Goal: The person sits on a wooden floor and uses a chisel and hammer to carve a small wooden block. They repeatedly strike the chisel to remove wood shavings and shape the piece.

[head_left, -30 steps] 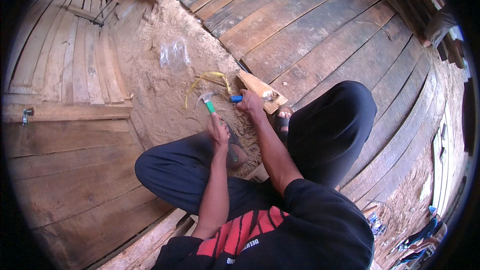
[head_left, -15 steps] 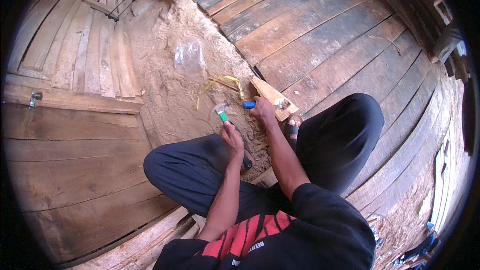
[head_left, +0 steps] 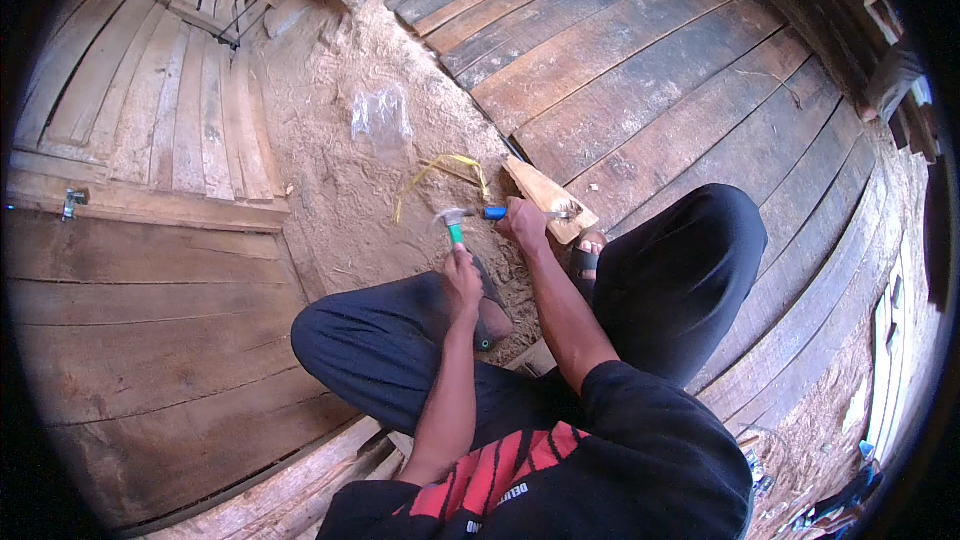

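My left hand [head_left: 461, 282] is closed around the handle of a claw hammer [head_left: 455, 230], green near its metal head. That head is beside the butt of a blue-handled chisel [head_left: 494, 212]; whether they touch I cannot tell. Wrapped round the chisel is my right hand [head_left: 523, 221], which hides much of it. The tool lies sideways, pointing right toward a rough notch in a pale wooden piece [head_left: 537, 187]. This tapered piece rests by my sandalled right foot [head_left: 590, 243], its wider end nearest the toes.
Sawdust-covered ground [head_left: 335, 180] lies ahead, with a clear plastic bag [head_left: 381, 118] and a yellow strap [head_left: 455, 159] on it. Plank stacks stand on the left [head_left: 150, 320] and right [head_left: 640, 70]. My bent knees flank my arms.
The hammer has swung right, and its head is now beside the chisel's butt. My right hand and the wooden piece have hardly moved.
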